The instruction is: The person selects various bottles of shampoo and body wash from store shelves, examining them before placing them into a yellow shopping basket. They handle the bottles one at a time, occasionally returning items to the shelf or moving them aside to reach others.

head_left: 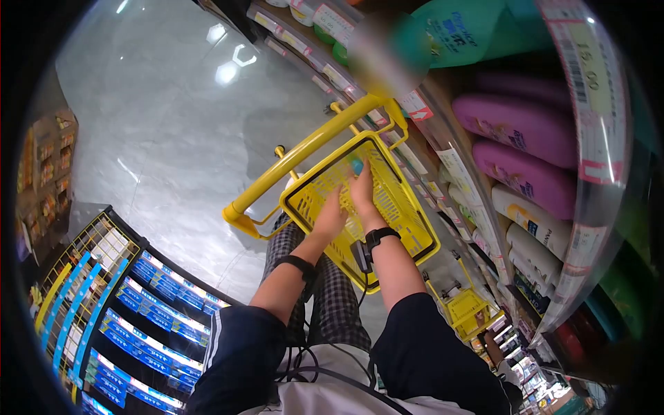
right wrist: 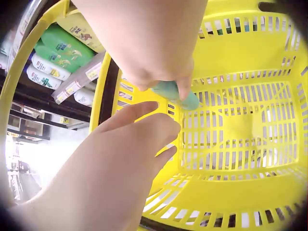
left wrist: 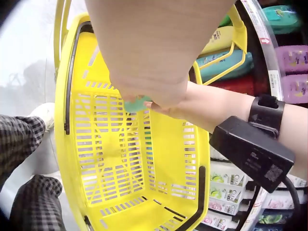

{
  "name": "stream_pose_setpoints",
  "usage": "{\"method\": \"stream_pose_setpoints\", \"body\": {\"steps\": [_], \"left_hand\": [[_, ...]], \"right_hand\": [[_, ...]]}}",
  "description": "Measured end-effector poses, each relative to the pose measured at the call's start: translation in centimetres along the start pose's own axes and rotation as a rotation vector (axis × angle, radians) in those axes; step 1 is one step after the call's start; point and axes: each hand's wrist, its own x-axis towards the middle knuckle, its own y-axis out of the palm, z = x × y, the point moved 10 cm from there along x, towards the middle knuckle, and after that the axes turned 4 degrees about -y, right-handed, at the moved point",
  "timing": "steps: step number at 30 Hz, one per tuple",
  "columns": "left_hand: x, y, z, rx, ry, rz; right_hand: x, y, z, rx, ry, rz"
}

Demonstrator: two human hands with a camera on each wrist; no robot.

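Note:
My right hand [head_left: 360, 190] grips a teal bottle [right wrist: 188, 100] over the inside of a yellow shopping basket [right wrist: 226, 190]. Most of the bottle is hidden by the hand; its rounded teal end [head_left: 357, 166] shows past the fingers in the head view. Beside it, my left hand [right wrist: 137, 147] hovers over the basket with fingers loosely bent and nothing in them. The left wrist view has the teal bottle [left wrist: 136, 104] partly behind the left hand. Inside the basket, the slotted floor [left wrist: 113, 149] is visible.
A yellow handle bar [head_left: 297, 162] spans one side of the basket. Shelves on the right hold purple bottles [head_left: 515, 124] and a large teal bottle [head_left: 470, 31] behind price strips. Blue boxes [head_left: 159, 280] fill a rack on the left. Another yellow basket [head_left: 470, 315] stands lower right.

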Motion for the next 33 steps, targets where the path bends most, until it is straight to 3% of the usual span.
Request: {"method": "stream_pose_setpoints", "body": {"steps": [3, 6, 8, 10, 12, 15, 17, 19, 22, 25, 30, 33], "left_hand": [[-0.7, -1.3, -0.5, -0.076, -0.075, -0.087], [-2.0, -2.5, -3.7, -0.172, -0.001, -0.155], [-3.3, -2.0, -7.5, -0.144, 0.123, -0.134], [-5.2, -1.3, -12.1, -0.132, 0.262, -0.166], [-7.7, -1.1, -17.1, -0.139, 0.406, -0.26], [-12.3, 0.8, -25.0, -0.102, 0.739, -0.275], [-15.7, 2.3, -29.2, -0.073, 0.893, -0.222], [-19.4, 2.9, -34.1, -0.006, 1.054, -0.193], [-25.0, 4.6, -41.7, 0.005, 1.306, -0.113], [-28.1, 7.1, -48.8, 0.034, 1.374, -0.094], [-27.1, 12.4, -55.8, -0.071, 1.269, -0.037], [-25.0, 15.6, -56.5, 0.023, 1.192, -0.046]], "right_hand": [[-1.7, -2.0, 1.2, -0.115, -0.099, -0.208], [-3.3, -3.6, 0.2, 0.014, 0.117, -0.114], [-6.2, -6.6, 1.8, 0.323, 0.202, -0.111], [-9.4, -10.2, 3.5, 0.512, 0.066, -0.247], [-12.6, -14.9, 6.0, 0.568, 0.0, -0.262], [-17.9, -23.5, 7.2, 0.61, -0.106, -0.468], [-21.8, -30.7, 8.3, 0.523, -0.132, -0.664], [-25.5, -38.8, 11.1, 0.4, -0.283, -0.875], [-29.6, -47.8, 14.2, 0.491, -0.427, -1.141], [-30.0, -55.2, 16.4, 0.335, -0.625, -1.242], [-26.3, -61.1, 18.7, 0.118, -0.674, -1.258], [-23.6, -61.2, 18.0, 0.266, -0.518, -1.032]]}}
